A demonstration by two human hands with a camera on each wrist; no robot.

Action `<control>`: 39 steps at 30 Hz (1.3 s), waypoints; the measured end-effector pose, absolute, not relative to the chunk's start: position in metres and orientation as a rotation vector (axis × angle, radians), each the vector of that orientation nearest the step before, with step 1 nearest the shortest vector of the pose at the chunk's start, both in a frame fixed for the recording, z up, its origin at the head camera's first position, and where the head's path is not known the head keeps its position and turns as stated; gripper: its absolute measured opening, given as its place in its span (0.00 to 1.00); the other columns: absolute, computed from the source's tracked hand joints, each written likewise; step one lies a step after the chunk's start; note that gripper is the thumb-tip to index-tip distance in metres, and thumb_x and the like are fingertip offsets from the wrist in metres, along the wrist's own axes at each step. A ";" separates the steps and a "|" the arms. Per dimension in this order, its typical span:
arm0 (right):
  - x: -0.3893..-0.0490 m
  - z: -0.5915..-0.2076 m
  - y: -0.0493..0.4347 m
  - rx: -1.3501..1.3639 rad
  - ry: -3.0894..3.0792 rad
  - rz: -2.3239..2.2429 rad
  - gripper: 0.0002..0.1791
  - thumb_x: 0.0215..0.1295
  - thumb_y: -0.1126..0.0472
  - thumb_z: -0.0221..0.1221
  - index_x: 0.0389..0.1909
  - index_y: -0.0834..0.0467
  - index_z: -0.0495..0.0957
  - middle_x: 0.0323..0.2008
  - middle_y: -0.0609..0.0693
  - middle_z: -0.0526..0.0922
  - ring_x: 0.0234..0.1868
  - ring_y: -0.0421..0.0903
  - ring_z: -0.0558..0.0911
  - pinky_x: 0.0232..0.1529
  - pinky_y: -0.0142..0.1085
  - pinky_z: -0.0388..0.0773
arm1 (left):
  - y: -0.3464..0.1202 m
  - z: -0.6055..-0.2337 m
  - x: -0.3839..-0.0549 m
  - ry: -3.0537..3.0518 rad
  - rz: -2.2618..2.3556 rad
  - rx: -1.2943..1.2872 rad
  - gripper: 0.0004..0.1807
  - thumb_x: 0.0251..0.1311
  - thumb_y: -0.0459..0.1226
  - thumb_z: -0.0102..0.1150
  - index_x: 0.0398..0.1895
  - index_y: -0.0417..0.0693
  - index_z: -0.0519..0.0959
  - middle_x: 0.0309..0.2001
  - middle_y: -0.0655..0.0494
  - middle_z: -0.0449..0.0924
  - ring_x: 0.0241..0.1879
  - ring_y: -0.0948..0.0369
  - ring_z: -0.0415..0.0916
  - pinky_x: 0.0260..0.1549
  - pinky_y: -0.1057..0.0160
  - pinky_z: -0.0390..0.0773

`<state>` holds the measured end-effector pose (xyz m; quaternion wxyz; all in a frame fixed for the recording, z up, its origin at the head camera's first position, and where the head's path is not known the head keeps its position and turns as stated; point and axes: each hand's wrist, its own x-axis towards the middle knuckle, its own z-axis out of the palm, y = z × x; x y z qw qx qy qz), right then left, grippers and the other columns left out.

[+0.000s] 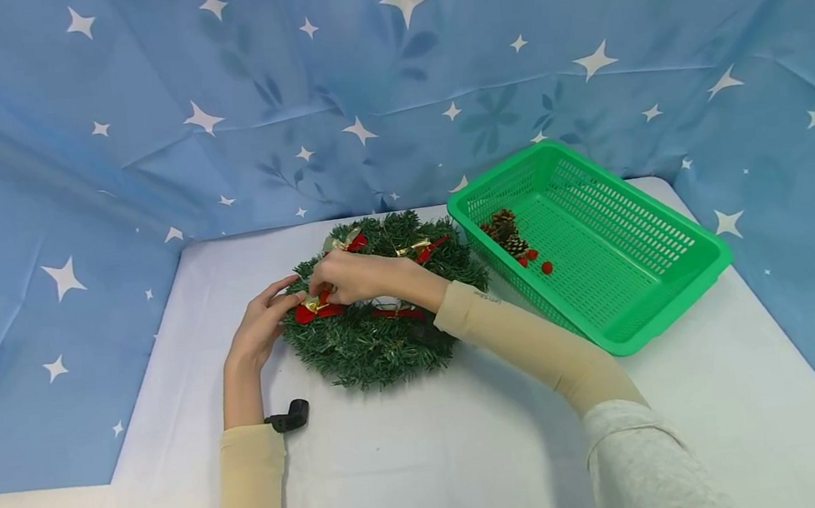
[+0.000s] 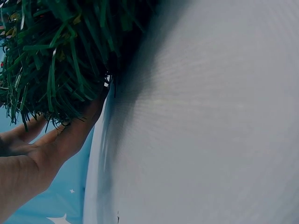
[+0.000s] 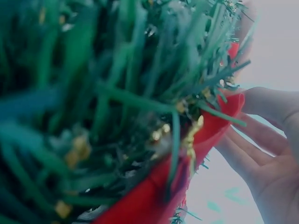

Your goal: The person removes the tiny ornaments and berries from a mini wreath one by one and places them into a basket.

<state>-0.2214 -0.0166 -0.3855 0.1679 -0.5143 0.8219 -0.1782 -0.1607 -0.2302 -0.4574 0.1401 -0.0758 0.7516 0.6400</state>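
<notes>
A green artificial wreath (image 1: 373, 350) lies on the white table, with several red bows with gold trim set round it. My left hand (image 1: 259, 325) holds the wreath's left side, thumb and fingers spread along its edge. From the left wrist view, fingers of that hand (image 2: 51, 149) reach under the green needles (image 2: 56, 60). Bent over the wreath, my right hand (image 1: 350, 277) pinches a red and gold bow (image 1: 317, 308) on the left part; its fingertips are partly hidden. In the right wrist view, red ribbon (image 3: 210, 126) shows beside the right hand's fingers (image 3: 268, 100).
A green plastic basket (image 1: 605, 261) stands right of the wreath, close to it. Inside are brown pine cones (image 1: 506, 230) and small red balls (image 1: 547, 267). Blue star-patterned cloth (image 1: 392, 121) rises behind the table. A black wrist camera (image 1: 290, 416) sits on the left wrist.
</notes>
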 end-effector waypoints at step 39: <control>-0.224 -0.375 0.012 -1.442 2.421 -0.358 0.11 0.72 0.72 0.59 0.49 0.65 0.87 0.49 0.59 0.87 0.49 0.53 0.85 0.51 0.38 0.81 | -0.230 -0.457 -0.160 2.175 1.833 -0.215 0.39 0.72 0.51 0.62 0.82 0.57 0.60 0.61 0.54 0.75 0.50 0.60 0.64 0.61 0.45 0.61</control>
